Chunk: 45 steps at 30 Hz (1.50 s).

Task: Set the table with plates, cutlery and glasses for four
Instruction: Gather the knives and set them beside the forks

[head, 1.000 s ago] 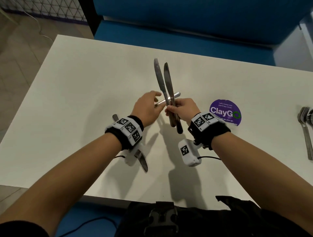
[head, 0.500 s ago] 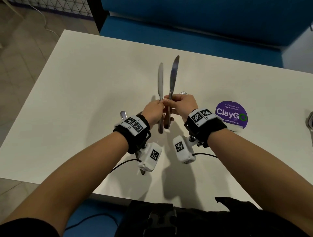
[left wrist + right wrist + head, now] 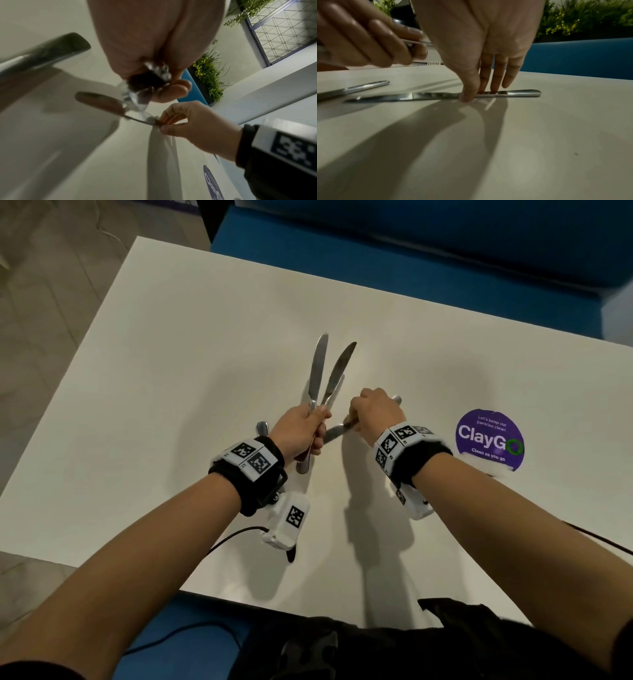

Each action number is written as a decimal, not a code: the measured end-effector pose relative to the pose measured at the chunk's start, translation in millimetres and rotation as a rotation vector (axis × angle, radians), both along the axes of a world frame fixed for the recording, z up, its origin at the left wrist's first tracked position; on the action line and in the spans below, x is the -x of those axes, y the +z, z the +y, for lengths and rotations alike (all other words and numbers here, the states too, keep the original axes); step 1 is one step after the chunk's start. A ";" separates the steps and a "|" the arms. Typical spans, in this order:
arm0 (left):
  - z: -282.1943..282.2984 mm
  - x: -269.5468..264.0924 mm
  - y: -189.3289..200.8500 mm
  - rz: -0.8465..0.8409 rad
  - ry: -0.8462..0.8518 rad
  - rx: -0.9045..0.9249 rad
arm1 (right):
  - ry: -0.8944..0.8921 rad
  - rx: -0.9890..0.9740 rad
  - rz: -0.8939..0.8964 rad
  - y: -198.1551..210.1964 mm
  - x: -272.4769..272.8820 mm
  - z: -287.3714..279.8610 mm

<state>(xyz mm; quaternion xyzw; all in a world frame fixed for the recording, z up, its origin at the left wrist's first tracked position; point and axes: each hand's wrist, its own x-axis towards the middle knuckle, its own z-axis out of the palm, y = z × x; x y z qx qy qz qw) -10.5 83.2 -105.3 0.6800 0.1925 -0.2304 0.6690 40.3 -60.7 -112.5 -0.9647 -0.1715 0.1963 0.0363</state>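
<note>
My left hand (image 3: 317, 436) grips two table knives (image 3: 318, 368) by their handles, blades pointing away over the white table (image 3: 171, 371); the left wrist view shows the handle ends (image 3: 154, 75) in the fist. My right hand (image 3: 356, 419) pinches a third knife (image 3: 436, 95) that lies flat on the table, thumb on the near side, fingers (image 3: 494, 75) behind the handle. The left wrist view shows this pinch too, right hand (image 3: 163, 125) on the knife (image 3: 109, 104). A fourth knife (image 3: 262, 426) lies under my left wrist, its handle (image 3: 368, 85) left of the pinched one.
A purple round ClayGo sticker (image 3: 489, 440) is on the table to the right of my right hand. A blue bench (image 3: 411, 251) runs along the far edge. The table's near edge is at my waist, and its left edge drops to a tiled floor (image 3: 41, 337).
Both hands were together on the two upright knives. Now the left hand alone holds them, and the right hand has moved right and down onto the knife lying on the table.
</note>
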 end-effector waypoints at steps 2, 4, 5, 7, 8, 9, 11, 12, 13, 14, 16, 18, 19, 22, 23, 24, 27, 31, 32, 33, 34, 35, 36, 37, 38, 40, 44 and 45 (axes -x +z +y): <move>2.0 -1.5 1.9 0.001 0.009 -0.007 | 0.045 0.045 0.023 1.6 1.0 -0.8; 3.4 -3.2 2.2 -0.005 0.045 -0.014 | 0.116 0.097 0.048 4.9 0.6 -1.5; 4.0 -3.7 2.0 -0.009 0.064 -0.020 | 0.160 0.129 0.057 5.6 0.5 -1.5; 4.9 -4.2 2.8 -0.010 0.103 -0.018 | 0.225 0.174 0.080 5.4 1.8 -1.4; 5.4 -4.1 3.4 -0.008 0.125 -0.010 | 0.240 0.176 0.091 4.0 3.0 -2.3; 6.1 -3.3 4.3 -0.010 0.144 -0.005 | 0.246 0.169 0.099 2.5 4.8 -3.9; 8.9 -0.3 7.0 -0.037 0.181 0.009 | 0.220 0.126 0.076 -0.7 8.6 -9.3; 10.5 1.4 8.4 -0.051 0.202 0.019 | 0.171 0.091 0.045 -1.5 9.9 -12.9; 12.2 3.5 9.0 -0.061 0.226 0.025 | 0.090 0.044 0.012 -1.0 10.8 -16.8; 13.3 5.8 9.2 -0.067 0.250 0.024 | -0.024 -0.022 -0.022 0.8 11.8 -20.3; 14.8 9.7 9.5 -0.066 0.289 0.018 | -0.275 -0.217 -0.081 7.5 11.2 -21.6; 13.7 13.9 8.6 -0.044 0.295 0.049 | -0.453 -0.453 -0.054 17.5 11.2 -10.6; 13.0 15.9 7.5 -0.035 0.284 0.065 | -0.503 -0.598 0.011 23.0 13.5 -0.1; 13.4 22.3 8.8 -0.015 0.231 0.097 | -0.606 -0.924 0.289 37.2 28.5 39.0; 15.2 24.1 9.4 -0.017 0.223 0.110 | -0.621 -0.949 0.338 40.4 32.4 50.3; 18.4 25.8 10.2 -0.019 0.218 0.114 | -0.632 -0.954 0.360 41.6 35.0 60.9; 39.1 25.9 11.4 -0.018 0.200 0.066 | -0.599 -0.835 0.266 41.4 37.3 85.3; 84.6 24.9 8.7 -0.015 0.143 0.075 | -0.677 -0.748 0.139 33.8 41.3 112.0; 96.2 23.5 7.0 -0.022 0.113 0.051 | -0.682 -0.668 0.128 27.5 43.7 117.9; 107.2 21.7 3.9 -0.031 0.077 0.016 | -0.656 -0.540 0.123 20.5 48.1 123.5; 116.9 19.8 0.6 -0.039 0.039 -0.024 | -0.612 -0.407 0.139 13.0 52.9 129.0; 125.7 18.3 -3.3 -0.045 0.001 -0.068 | -0.566 -0.293 0.161 7.1 58.6 134.5; 133.4 17.6 -6.5 -0.050 -0.032 -0.110 | -0.531 -0.214 0.184 2.9 63.6 139.7; 139.7 17.0 -9.4 -0.056 -0.064 -0.149 | -0.512 -0.169 0.190 -0.4 67.1 143.9; 144.4 16.2 -11.9 -0.063 -0.095 -0.186 | -0.503 -0.141 0.189 -2.6 68.7 147.0; 149.9 15.0 -16.7 -0.069 -0.162 -0.255 | -0.502 -0.117 0.189 -3.7 69.5 151.1; 151.7 15.0 -19.7 -0.089 -0.257 -0.352 | -0.471 -0.109 0.190 -3.7 71.0 153.9; 151.7 15.4 -19.4 -0.096 -0.255 -0.365 | -0.439 -0.117 0.177 -3.0 71.1 153.3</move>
